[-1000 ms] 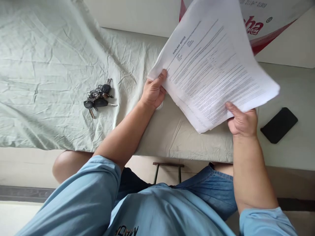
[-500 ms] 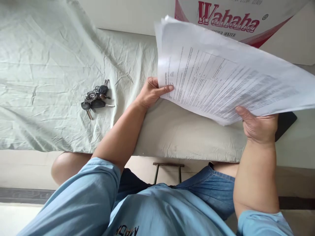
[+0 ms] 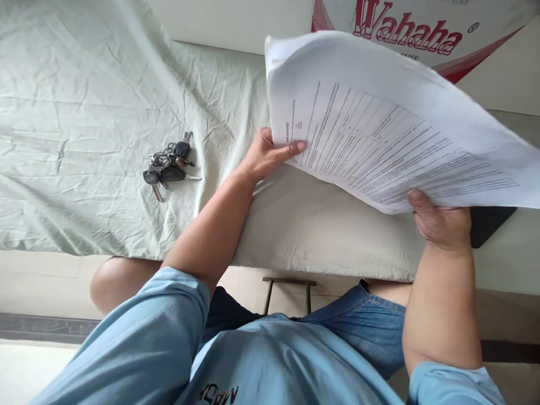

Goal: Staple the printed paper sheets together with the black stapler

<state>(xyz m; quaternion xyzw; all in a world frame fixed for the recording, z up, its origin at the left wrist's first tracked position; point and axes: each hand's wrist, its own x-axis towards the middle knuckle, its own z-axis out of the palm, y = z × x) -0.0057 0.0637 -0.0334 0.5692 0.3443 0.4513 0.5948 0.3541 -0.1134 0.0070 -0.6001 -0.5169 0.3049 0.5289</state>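
Since half a second earlier, my stack of white printed paper sheets point(image 3: 379, 140) had hardly shifted; it sat a touch lower and flatter, and more of the red lettering on the white cardboard box point(image 3: 405, 28) behind it showed. My hands were well apart, one at each end of the stack. My left hand point(image 3: 270, 157) was pinched on the near left corner, thumb on top of the printed face and fingers underneath. My right hand point(image 3: 441, 222) was clamped on the lower right edge, thumb pressed up against the top sheet, the rest of the hand below the paper. I held the stack in the air above the pale cloth-covered bed point(image 3: 316, 225), tilted with its far edge raised toward the box. Its long axis ran from left to right across me, from one hand to the other, and the lines of print ran along that same axis, so the page lay sideways to me. Neither hand was clearly nearer the middle; each held only its own end. A bunch of dark metal keys with black fobs point(image 3: 169, 166) lay on the crumpled pale green sheet point(image 3: 84, 112), well to the left of my left hand. A flat black phone point(image 3: 491, 222) lay partly hidden beneath the stack's right end, just beside my right hand.
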